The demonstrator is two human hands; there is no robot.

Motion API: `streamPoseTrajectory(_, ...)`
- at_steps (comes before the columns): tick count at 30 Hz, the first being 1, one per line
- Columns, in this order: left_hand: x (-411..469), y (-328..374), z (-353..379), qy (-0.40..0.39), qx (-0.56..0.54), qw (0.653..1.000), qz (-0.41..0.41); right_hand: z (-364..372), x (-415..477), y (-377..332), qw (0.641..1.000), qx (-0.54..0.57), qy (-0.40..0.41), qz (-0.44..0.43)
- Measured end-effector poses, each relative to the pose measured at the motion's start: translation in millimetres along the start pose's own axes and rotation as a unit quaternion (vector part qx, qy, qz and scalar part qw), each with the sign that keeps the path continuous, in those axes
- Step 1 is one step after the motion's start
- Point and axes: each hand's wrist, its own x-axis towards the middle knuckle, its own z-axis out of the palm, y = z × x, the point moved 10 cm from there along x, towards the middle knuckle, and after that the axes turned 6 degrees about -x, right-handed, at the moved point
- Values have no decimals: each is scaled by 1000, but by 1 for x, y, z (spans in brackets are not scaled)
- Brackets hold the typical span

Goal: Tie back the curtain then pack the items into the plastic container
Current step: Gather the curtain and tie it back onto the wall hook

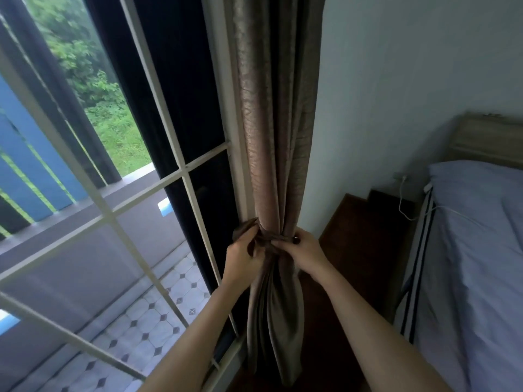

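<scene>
A brown-grey curtain point(276, 123) hangs gathered into a narrow bunch beside the window frame. A fabric tie-back band point(278, 238) of the same colour wraps around the bunch at waist height. My left hand point(242, 257) grips one end of the band on the curtain's left side, where a fold of cloth sticks out. My right hand point(301, 251) pinches the band's other end on the right side. Below the band the curtain flares out toward the floor. No plastic container or loose items are in view.
A white-framed window point(158, 190) with muntins fills the left, with a tiled balcony and greenery outside. A bed point(478, 250) with a pale blue sheet stands at the right, a white cable point(403, 199) beside it. Dark wooden floor point(365, 236) lies between curtain and bed.
</scene>
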Motion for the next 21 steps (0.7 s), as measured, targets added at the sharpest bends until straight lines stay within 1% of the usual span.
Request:
streamPoseTrajectory(2, 0, 4, 8, -40, 0, 999, 0, 1, -1, 6, 999, 26, -42, 18)
streamPoseTrajectory(3, 2, 5, 10, -54, 5, 999, -4, 2, -1, 12, 994, 68, -73, 40)
streamPoseTrajectory(4, 5, 6, 13, -67, 14, 998, -10, 3, -2, 18, 984, 130, -106, 66)
streamPoseTrajectory(6, 9, 2, 19, -88, 28, 995, -32, 6, -6, 21, 951, 244, -160, 102)
streamPoseTrajectory(7, 10, -2, 21, -89, 32, 994, -47, 7, -6, 21, 944, 260, -176, 107)
streamPoseTrajectory(9, 13, -12, 27, -81, 43, 993, -77, 9, -7, 15, 945, 245, -190, 104)
streamPoseTrajectory(11, 16, -23, 33, -60, 42, 991, -112, 13, -5, 12, 948, 234, -191, 102)
streamPoseTrajectory(13, 22, -34, 37, -40, 4, 989, -144, 17, -4, 11, 944, 247, -190, 110)
streamPoseTrajectory(16, 26, -50, 42, -46, -50, 981, -183, 11, 2, 20, 936, 259, -197, 130)
streamPoseTrajectory(18, 25, -51, 43, -48, -73, 977, -196, 3, 8, 21, 940, 250, -193, 127)
streamPoseTrajectory(19, 24, -51, 43, -47, -85, 976, -195, -3, 12, 20, 949, 238, -170, 117)
streamPoseTrajectory(21, 24, -49, 41, -47, -98, 974, -197, -21, 22, 13, 974, 190, -97, 78)
